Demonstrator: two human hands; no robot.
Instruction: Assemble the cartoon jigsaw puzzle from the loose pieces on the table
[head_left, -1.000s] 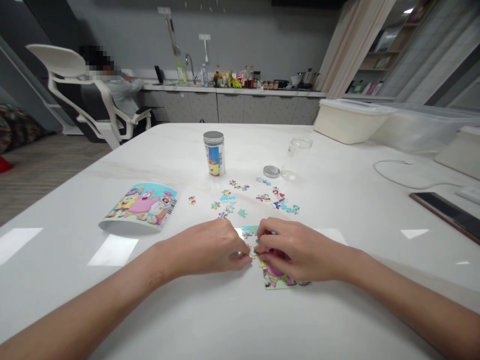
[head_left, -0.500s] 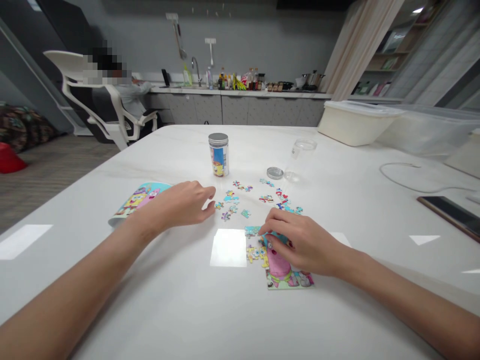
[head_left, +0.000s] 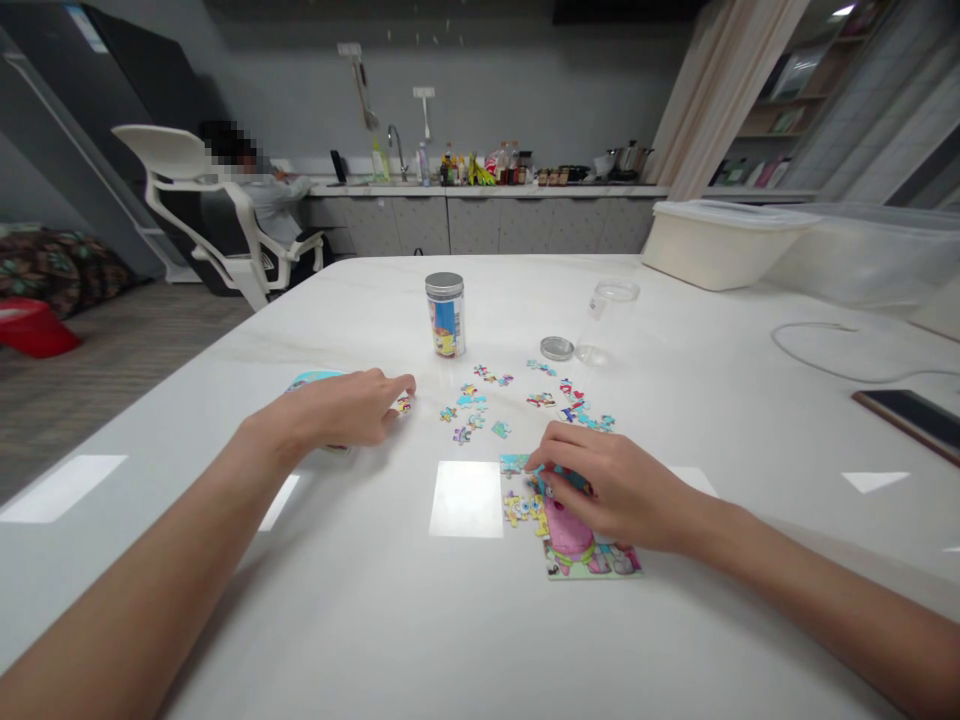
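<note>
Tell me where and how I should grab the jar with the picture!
Take the jar around its middle, pressing on opposite sides: it stands upright and looks round. Coming from the left seems best, because puzzle pieces lie in front of it and a loose lid lies to its right.

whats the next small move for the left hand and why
Probably pinch and lift the small loose piece with the left hand: it lies just by that hand, while the right hand is over the partly joined puzzle, which looks unfilled at lower left.
</note>
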